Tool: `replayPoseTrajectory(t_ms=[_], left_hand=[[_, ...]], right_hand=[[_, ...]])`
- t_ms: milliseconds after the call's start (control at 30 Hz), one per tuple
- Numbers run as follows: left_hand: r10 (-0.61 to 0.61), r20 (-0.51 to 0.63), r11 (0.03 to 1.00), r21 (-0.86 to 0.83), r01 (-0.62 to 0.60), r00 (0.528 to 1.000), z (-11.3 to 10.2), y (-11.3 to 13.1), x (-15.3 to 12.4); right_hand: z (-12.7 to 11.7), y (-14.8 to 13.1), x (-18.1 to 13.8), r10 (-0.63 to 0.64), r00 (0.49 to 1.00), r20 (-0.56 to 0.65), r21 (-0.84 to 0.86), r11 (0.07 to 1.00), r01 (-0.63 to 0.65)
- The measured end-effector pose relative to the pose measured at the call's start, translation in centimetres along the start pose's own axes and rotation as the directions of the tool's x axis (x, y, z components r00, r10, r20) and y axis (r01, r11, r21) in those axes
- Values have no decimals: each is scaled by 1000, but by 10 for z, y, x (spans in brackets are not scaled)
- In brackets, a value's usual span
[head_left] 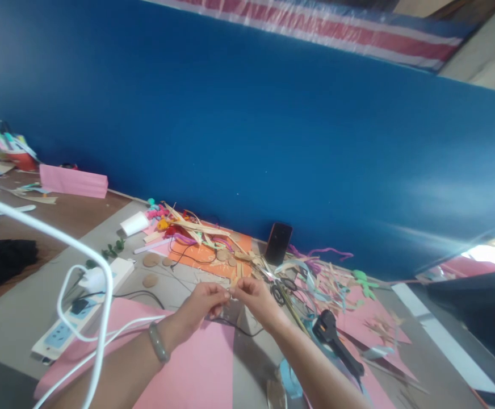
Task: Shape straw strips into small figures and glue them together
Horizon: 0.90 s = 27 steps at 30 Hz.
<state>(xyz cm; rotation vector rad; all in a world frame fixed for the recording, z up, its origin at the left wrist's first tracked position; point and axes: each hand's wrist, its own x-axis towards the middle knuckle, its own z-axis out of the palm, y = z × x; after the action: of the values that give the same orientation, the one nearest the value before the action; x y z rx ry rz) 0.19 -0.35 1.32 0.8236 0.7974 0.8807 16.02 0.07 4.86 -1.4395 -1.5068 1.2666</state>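
My left hand, with a bangle on its wrist, and my right hand meet fingertip to fingertip over the middle of the table. Both are closed in a pinch. What lies between the fingertips is too small to make out. Just behind them a tan strip shows, and I cannot tell whether the fingers touch it. Pink paper lies below the left forearm. To the right of the right forearm rests a black glue gun.
A white power strip with plugs and a white cable crosses the left side. Behind my hands lie orange paper, tangled strips and a white cup. A dark phone leans against the blue partition.
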Motion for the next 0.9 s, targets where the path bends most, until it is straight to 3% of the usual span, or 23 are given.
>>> replayPoseTrajectory(t_ms=[433, 900], left_hand=[[22, -17, 998, 57, -21, 1000, -4, -11, 5], [197, -17, 953, 238, -187, 980, -8, -27, 11]], right_hand=[[2, 0, 1, -9, 999, -45, -9, 1000, 9], [1, 2, 0, -6, 998, -58, -16, 1000, 5]])
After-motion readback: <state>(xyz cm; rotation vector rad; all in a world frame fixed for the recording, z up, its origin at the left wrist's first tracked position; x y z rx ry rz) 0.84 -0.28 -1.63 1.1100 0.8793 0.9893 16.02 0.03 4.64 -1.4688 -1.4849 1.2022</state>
